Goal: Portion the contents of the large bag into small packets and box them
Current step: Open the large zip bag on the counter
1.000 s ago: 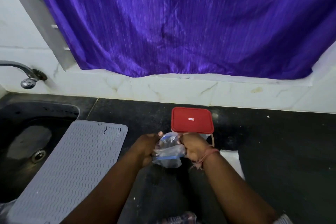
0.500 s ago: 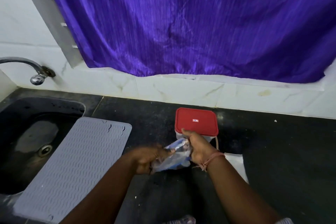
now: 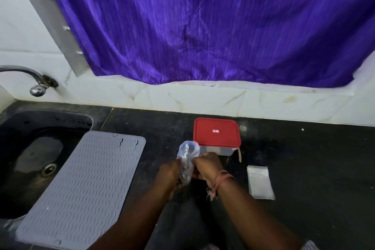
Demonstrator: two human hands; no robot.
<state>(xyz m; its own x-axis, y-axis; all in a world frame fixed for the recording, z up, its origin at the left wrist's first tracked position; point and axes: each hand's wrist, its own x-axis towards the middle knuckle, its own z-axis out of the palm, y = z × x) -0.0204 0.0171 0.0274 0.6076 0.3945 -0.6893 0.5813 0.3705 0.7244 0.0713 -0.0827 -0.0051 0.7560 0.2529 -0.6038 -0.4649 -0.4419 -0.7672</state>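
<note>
A crumpled clear plastic bag with a blue strip (image 3: 187, 155) stands upright between my two hands above the black counter. My left hand (image 3: 169, 174) grips its left side and my right hand (image 3: 207, 165) grips its right side, fingers curled round the plastic. Just behind them sits a clear box with a red lid (image 3: 216, 133), lid closed. A small flat stack of clear packets (image 3: 259, 181) lies on the counter to the right of my right wrist. What the bag holds is too blurred to make out.
A grey ribbed mat (image 3: 81, 184) lies half over the black sink (image 3: 30, 160) at the left, under a metal tap (image 3: 36, 85). A purple curtain (image 3: 203, 26) hangs behind the counter. A thin stick (image 3: 239, 154) leans by the box.
The bag has turned from lying across my hands to standing upright, bunched between them. Both hands have drawn close together.
</note>
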